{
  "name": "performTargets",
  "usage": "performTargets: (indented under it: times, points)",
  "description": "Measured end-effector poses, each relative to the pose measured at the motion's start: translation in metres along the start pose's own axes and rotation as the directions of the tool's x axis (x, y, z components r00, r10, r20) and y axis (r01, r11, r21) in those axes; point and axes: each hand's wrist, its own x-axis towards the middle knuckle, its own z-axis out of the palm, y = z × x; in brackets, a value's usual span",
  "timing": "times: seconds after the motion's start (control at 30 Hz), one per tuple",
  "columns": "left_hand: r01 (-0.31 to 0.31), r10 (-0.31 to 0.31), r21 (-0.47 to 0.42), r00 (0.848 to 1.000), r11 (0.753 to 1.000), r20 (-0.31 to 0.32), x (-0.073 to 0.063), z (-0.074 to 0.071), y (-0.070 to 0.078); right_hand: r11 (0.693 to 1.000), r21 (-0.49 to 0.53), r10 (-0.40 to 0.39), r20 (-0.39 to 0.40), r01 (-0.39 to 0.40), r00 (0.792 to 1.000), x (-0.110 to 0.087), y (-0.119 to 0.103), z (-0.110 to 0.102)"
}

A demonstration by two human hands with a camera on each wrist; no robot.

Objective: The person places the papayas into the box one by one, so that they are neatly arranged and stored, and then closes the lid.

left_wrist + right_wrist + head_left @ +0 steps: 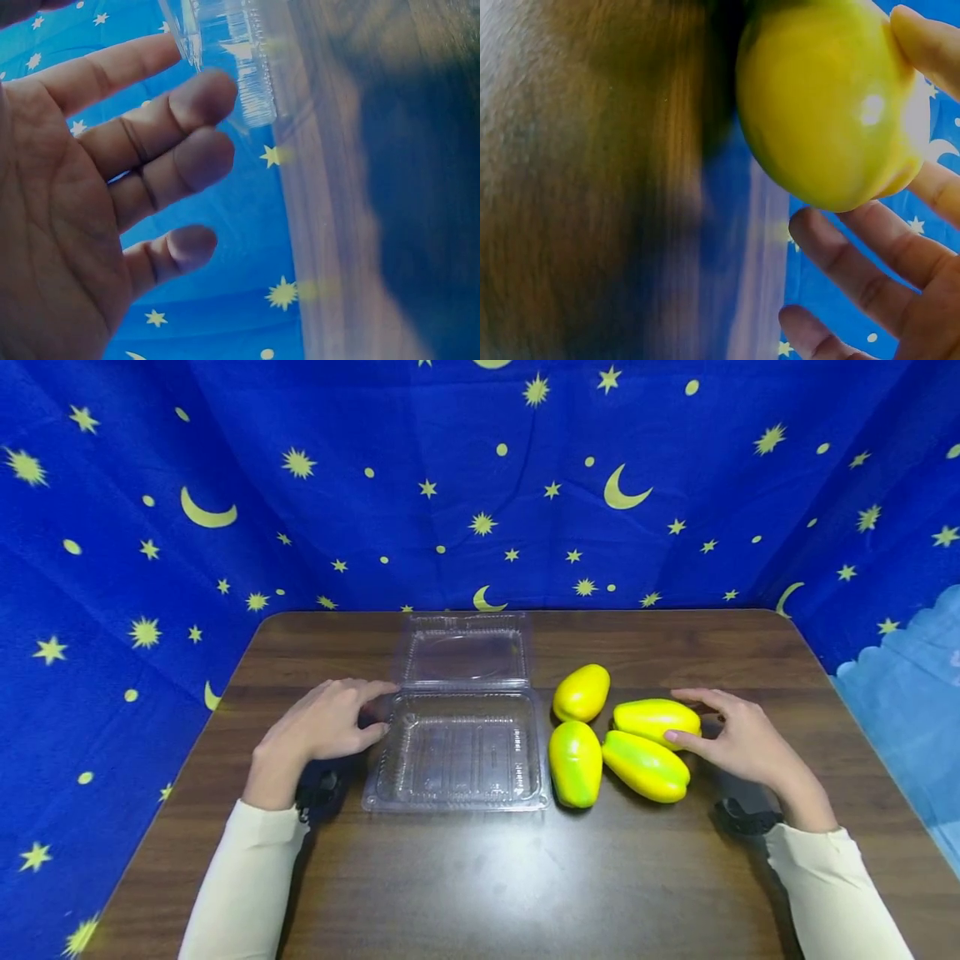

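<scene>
A clear plastic clamshell box (pixel 457 802) lies with its lid (pixel 465 656) folded back, away from the person. At the box's left edge is the left hand (pixel 330 718), its thumb and forefinger by the rim near the hinge and its other fingers loosely spread. Several yellow-green papayas lie right of the box. The right hand (pixel 738 739) straddles the right end of the back-right papaya (pixel 652 717), thumb on its near side and forefinger at its far side. In the right wrist view, the fingers stand fairly straight around that papaya (pixel 825 105).
Another papaya (pixel 645 767) lies just in front of the one by the right hand. Two more, one upper (pixel 582 692) and one lower (pixel 576 764), sit beside the box's right edge. A blue star-and-moon cloth (pixel 420 527) stands behind the brown wooden table (pixel 465 885).
</scene>
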Motion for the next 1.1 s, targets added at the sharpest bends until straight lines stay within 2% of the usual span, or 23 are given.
performTargets:
  times: [0.17, 0.3, 0.47, 0.73, 0.87, 1.1]
  points:
    - [-0.019, 0.024, -0.121, 0.999, 0.992, 0.038, 0.002, 0.002, -0.004, 0.999, 0.009, 0.033, 0.041, -0.033, 0.999, 0.000, 0.003, 0.002]
    - [-0.056, 0.064, -0.210, 0.997, 0.976, 0.034, 0.004, 0.006, -0.010, 0.998, 0.002, 0.070, 0.078, -0.070, 0.995, 0.000, 0.006, 0.003]
    - [-0.096, 0.100, -0.258, 0.995, 0.961, 0.002, 0.004, 0.013, -0.018, 0.998, 0.005, 0.066, 0.104, -0.066, 0.992, 0.001, 0.009, 0.004]
    - [-0.095, 0.091, -0.325, 0.995, 0.941, -0.027, 0.001, 0.021, -0.027, 0.998, -0.001, 0.063, 0.099, -0.063, 0.993, 0.003, 0.009, 0.003]
    - [-0.101, 0.097, -0.361, 0.995, 0.927, -0.030, -0.001, 0.022, -0.030, 0.998, 0.002, 0.055, 0.057, -0.056, 0.997, 0.002, 0.009, 0.001]
    - [-0.140, 0.134, -0.399, 0.990, 0.906, -0.043, 0.000, 0.021, -0.032, 1.000, -0.001, 0.009, -0.097, -0.009, 0.995, -0.003, 0.000, -0.009]
